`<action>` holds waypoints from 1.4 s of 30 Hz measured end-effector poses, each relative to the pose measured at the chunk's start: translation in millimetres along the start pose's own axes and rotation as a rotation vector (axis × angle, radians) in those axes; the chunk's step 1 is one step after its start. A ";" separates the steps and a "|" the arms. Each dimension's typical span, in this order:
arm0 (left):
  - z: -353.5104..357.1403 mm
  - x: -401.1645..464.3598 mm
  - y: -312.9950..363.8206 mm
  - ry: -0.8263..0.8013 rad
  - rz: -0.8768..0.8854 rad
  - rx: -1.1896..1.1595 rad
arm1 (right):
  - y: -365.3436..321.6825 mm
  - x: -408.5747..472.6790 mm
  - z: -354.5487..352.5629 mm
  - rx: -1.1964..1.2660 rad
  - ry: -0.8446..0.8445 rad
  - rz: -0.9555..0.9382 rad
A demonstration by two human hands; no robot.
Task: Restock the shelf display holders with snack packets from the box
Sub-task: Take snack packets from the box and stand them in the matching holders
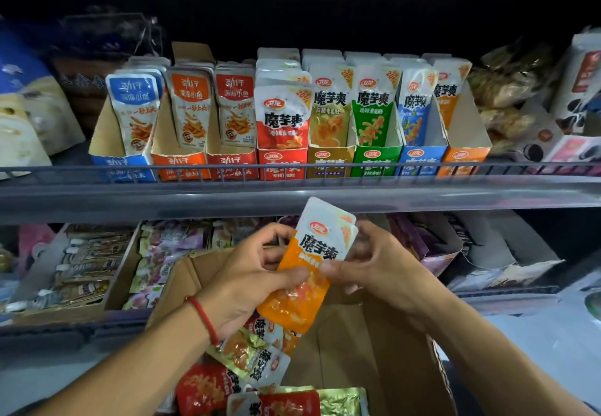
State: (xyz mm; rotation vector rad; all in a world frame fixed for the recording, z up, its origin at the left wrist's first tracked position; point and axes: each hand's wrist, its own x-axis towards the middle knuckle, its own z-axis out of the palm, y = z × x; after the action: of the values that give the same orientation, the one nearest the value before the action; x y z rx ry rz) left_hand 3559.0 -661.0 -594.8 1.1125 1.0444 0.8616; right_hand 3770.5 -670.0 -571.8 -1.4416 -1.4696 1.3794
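Note:
Both hands hold a small stack of orange and white snack packets (312,253) upright above the open cardboard box (374,350). My left hand (250,272) grips the stack from the left, thumb across its front. My right hand (374,263) pinches its right edge. Loose red, gold and orange packets (257,373) lie in the box bottom. On the shelf above stands a row of display holders; the orange holder (463,142) at the right end has few packets, while the red holder (283,155) is full.
A grey wire rail and shelf edge (292,188) run across just above the hands. The lower shelf carries trays of other snacks (81,269) at left and purple boxes (419,240) at right. Bagged goods (507,90) crowd the upper shelf's right end.

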 end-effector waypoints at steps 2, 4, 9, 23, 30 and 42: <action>7.4 -5.5 -2.7 0.042 0.023 -0.076 | 1.6 -5.5 2.1 0.019 -0.031 -0.025; 15.6 -12.4 -4.5 0.069 0.061 -0.092 | -1.7 -7.9 1.9 0.003 0.027 -0.092; 34.8 -20.4 11.0 0.090 0.155 -0.005 | -14.6 -9.8 -18.7 -0.065 0.088 -0.223; 111.4 71.4 159.9 0.140 0.470 0.515 | -21.8 -16.5 -105.3 0.307 0.167 -0.281; 164.5 130.7 213.5 0.056 0.534 0.788 | -16.9 -3.5 -140.5 0.404 0.685 -0.350; 209.9 223.2 281.0 0.227 0.612 1.139 | -14.5 2.0 -173.8 0.520 0.910 -0.334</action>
State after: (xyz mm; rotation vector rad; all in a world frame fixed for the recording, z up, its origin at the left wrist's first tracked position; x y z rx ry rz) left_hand 3815.0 -444.7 -348.7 2.4209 1.4588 0.8616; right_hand 3930.3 -625.5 -517.8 -1.1564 -0.6453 0.6529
